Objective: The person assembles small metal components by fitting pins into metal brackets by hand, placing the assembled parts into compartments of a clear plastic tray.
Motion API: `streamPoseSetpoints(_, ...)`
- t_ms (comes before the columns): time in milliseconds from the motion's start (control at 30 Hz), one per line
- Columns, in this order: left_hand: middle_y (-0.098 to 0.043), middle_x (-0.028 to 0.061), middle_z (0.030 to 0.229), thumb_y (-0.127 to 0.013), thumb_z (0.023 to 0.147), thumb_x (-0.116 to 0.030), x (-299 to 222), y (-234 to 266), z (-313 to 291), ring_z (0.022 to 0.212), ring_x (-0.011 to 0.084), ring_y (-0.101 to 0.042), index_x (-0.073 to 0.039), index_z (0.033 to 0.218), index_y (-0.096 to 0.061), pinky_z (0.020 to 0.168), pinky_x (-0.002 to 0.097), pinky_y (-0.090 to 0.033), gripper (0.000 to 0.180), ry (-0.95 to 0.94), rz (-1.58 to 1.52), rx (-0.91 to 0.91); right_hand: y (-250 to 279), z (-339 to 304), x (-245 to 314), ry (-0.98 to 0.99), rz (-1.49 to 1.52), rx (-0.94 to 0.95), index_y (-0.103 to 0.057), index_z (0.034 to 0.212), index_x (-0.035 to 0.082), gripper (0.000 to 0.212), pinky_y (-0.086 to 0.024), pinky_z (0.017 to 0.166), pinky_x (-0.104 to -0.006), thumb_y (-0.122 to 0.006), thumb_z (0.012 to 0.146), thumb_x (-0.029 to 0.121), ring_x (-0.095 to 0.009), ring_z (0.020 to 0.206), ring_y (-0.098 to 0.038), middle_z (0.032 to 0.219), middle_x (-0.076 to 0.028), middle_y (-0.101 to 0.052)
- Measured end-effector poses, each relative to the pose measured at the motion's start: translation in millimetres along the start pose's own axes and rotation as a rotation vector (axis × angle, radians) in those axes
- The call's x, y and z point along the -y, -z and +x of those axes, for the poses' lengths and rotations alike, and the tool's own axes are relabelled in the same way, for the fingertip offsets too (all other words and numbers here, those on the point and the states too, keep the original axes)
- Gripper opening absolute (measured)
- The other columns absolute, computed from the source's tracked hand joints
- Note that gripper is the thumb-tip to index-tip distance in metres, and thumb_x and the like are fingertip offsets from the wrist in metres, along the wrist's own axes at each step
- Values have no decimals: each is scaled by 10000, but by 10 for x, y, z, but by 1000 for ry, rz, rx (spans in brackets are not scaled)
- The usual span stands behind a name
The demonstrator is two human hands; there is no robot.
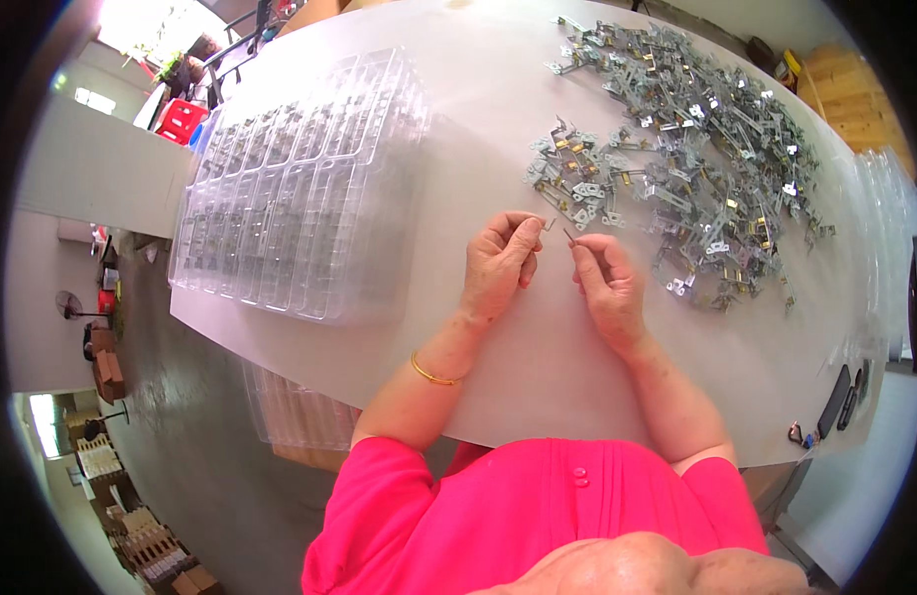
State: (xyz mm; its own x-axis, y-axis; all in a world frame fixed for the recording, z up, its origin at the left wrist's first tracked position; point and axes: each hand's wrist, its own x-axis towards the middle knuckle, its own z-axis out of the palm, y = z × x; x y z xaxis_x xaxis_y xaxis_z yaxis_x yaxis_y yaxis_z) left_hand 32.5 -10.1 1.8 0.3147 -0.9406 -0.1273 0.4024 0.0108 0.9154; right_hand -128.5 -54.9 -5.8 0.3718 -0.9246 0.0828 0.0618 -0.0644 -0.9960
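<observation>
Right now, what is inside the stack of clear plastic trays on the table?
The clear plastic trays show small greyish pieces in long compartments; the lower layers' contents are covered and cannot be told.

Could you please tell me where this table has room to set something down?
Bare table lies between the stacked clear trays and the metal parts, between the left forearm and right forearm, and between the right forearm and the flat black object. Far right, under those parts, and left, under the trays, it is crowded.
</observation>
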Motion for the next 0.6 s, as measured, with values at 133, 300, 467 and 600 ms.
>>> streamPoseSetpoints(133,-593,5,800,-599,1012,-190,-1,-18,-45,500,36,-452,-22,1057,-665,434,189,-323,185,13,47,3,22,-21,30,3,-44,18,-642,1020,52,54,-415,570,-199,-634,975,81,-27,647,-516,749,45,-582)
streamPoseSetpoints(300,-594,6,787,-605,1008,-176,-18,-20,-80,503,33,-445,-20,1055,-667,436,187,-326,175,33,83,0,11,-45,40,-3,-62,17,-643,1009,52,47,-402,561,-206,-642,968,75,-24,646,-496,731,48,-568)
streamPoseSetpoints(467,-597,9,793,-606,1006,-175,-14,3,-61,502,30,-445,-16,1051,-671,432,183,-334,177,23,146,-8,11,-42,60,11,-107,30,-643,985,53,30,-386,550,-208,-651,959,66,-23,638,-479,707,48,-551)
streamPoseSetpoints(600,-597,-10,772,-622,996,-157,-34,-18,-51,514,17,-439,-14,1045,-672,435,181,-320,159,16,153,-9,20,-30,27,48,-118,33,-627,1033,54,73,-387,549,-211,-642,962,62,-26,629,-475,693,47,-539)
